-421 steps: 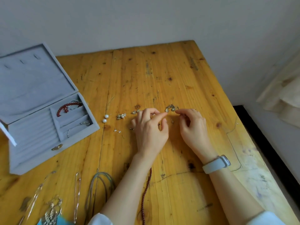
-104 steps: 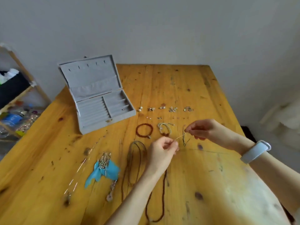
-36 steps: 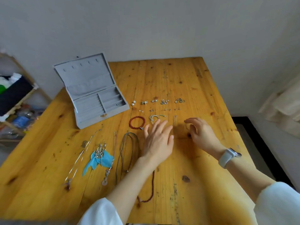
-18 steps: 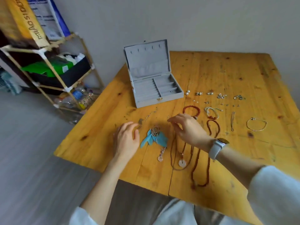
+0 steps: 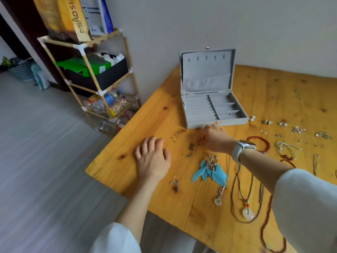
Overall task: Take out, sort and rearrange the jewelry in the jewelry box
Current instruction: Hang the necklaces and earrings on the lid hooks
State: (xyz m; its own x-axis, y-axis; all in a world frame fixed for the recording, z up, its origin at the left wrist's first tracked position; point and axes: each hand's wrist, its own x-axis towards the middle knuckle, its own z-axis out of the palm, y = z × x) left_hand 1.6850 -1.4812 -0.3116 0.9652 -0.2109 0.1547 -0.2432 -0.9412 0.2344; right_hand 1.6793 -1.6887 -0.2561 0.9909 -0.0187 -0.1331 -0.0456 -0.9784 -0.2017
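The grey jewelry box (image 5: 200, 123) stands open at the table's back left, its lid upright and its trays almost empty. My left hand (image 5: 153, 159) lies flat on the wood near the left edge, fingers spread, holding nothing. My right hand (image 5: 212, 136), with a white watch on its wrist, rests just in front of the box, fingertips curled down onto the table; whether they pinch anything is hidden. A thin silver chain with a small pendant (image 5: 175, 183) lies between the hands. A blue feather piece (image 5: 209, 174) lies below my right hand.
To the right lie a jade pendant necklace (image 5: 248, 213), a red bead bracelet (image 5: 262, 138), a green cord bracelet (image 5: 286, 148), pearl studs (image 5: 252, 118) and several small earrings (image 5: 299, 129). A loaded bamboo shelf (image 5: 102, 92) stands left of the table edge (image 5: 102, 177).
The view has swung left. Both hands moved left: my right hand left the necklaces and now rests before the box, and my left hand flattened near the table's edge.
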